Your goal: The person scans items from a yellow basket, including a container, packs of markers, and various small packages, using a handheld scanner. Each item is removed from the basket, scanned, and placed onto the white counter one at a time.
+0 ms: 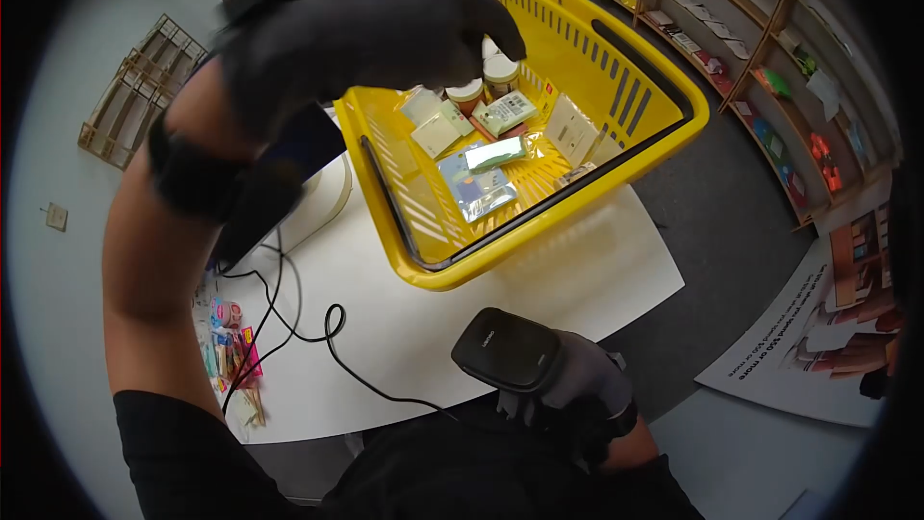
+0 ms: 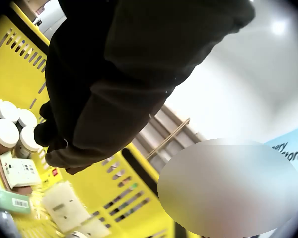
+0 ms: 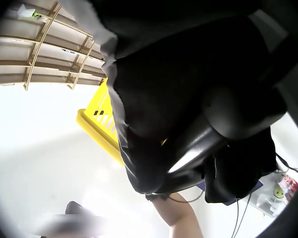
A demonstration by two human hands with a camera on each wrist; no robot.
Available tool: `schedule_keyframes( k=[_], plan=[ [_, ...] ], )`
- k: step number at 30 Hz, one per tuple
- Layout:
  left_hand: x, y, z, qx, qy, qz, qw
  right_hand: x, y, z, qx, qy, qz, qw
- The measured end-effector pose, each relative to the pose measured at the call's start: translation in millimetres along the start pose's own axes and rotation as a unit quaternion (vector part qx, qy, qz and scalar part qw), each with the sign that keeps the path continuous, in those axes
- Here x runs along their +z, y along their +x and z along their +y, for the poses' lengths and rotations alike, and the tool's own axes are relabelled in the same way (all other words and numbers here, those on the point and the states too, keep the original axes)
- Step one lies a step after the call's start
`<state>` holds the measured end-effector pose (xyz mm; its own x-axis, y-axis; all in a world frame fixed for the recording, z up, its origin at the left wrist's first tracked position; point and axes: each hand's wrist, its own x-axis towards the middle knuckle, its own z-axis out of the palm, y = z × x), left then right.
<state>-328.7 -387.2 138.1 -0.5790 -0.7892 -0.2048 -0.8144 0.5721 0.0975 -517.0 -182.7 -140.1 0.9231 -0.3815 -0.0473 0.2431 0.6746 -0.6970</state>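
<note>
- While I watch through the head camera, the left hand [image 1: 371,34] hangs over the basket [image 1: 568,39], gloved, knuckles up.
- Its fingers [image 2: 52,139] are bunched together and curled downward. I cannot tell whether they pinch anything or only hover.
- What matters is the jars [image 1: 499,69]. They stand upright with white lids up at the basket's 12 o'clock end, just beneath those fingertips, at about 4 o'clock from the back of the hand.
- In the left wrist view the jars [image 2: 7,134] sit at 9 o'clock of the fingertips. They are near, but I see no contact.
- A straight drop looks right to me, since the lids face up at the hand.
- The right hand [image 1: 587,380] is well apart, at 6 o'clock of the basket and off the table [image 1: 539,299] edge. Its fingers are wrapped round the scanner [image 1: 507,350].
- So the left hand is far nearer the jars.
- Flat packets [image 1: 481,178] lie at 6 o'clock of the jars on the basket floor.
</note>
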Motion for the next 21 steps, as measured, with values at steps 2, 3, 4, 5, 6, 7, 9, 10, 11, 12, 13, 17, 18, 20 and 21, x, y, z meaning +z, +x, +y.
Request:
schedule_keyframes(
  k=[2, 3, 4, 5, 6, 7, 9, 10, 11, 12, 13, 17, 18, 20, 21],
  plan=[
    [23.1, 71.7, -14.3, 0.180, 0.119, -0.028, 0.976, 5.7, -1.6, -3.4, -0.020, 0.048, 0.036, 0.998],
    [38.8, 102.5, -18.3, 0.191, 0.177, -0.059, 0.964, 7.2, -1.9, -3.5, -0.030, 0.075, 0.053, 0.995],
    [54.2, 126.2, -19.4, 0.202, 0.236, -0.090, 0.946, 7.0, -1.8, -3.1, -0.041, 0.076, 0.053, 0.995],
    [78.1, 148.8, -27.2, 0.220, 0.306, -0.113, 0.920, 6.5, -2.1, -2.0, -0.031, 0.076, 0.057, 0.995],
    [94.4, 167.1, -29.9, 0.236, 0.372, -0.134, 0.887, 4.8, -3.1, -2.2, -0.019, 0.075, 0.063, 0.995],
    [98.1, 174.4, -24.5, 0.244, 0.377, -0.134, 0.883, 4.2, -4.2, -1.5, -0.006, 0.076, 0.068, 0.995],
    [103.0, 180.2, -18.7, 0.271, 0.378, -0.181, 0.867, 3.5, -3.5, -3.3, -0.020, 0.071, 0.059, 0.995],
    [106.0, 181.0, -18.9, 0.281, 0.376, -0.205, 0.859, 3.8, -3.0, -4.2, -0.022, 0.066, 0.045, 0.997],
    [109.0, 181.4, -21.7, 0.284, 0.377, -0.207, 0.857, 4.2, -2.6, -4.1, -0.024, 0.061, 0.030, 0.997],
    [112.0, 181.7, -25.4, 0.291, 0.367, -0.190, 0.863, 2.8, -2.1, -2.0, -0.028, 0.063, 0.032, 0.997],
    [114.3, 180.7, -27.2, 0.298, 0.356, -0.172, 0.869, 0.1, -0.9, 1.9, -0.013, 0.063, 0.028, 0.998],
    [102.7, 171.0, -6.3, 0.254, 0.420, -0.187, 0.851, -2.0, 2.0, -1.3, 0.001, 0.059, 0.023, 0.998],
    [98.4, 168.6, -1.2, 0.229, 0.450, -0.206, 0.838, 0.5, 0.2, -0.8, -0.009, 0.079, 0.030, 0.996],
    [94.5, 171.0, -2.3, 0.212, 0.442, -0.201, 0.848, 4.6, -1.8, 1.3, -0.018, 0.094, 0.038, 0.995],
    [94.3, 170.8, -5.3, 0.198, 0.428, -0.201, 0.859, 6.4, -2.5, 2.5, -0.024, 0.102, 0.054, 0.993]
  ],
)
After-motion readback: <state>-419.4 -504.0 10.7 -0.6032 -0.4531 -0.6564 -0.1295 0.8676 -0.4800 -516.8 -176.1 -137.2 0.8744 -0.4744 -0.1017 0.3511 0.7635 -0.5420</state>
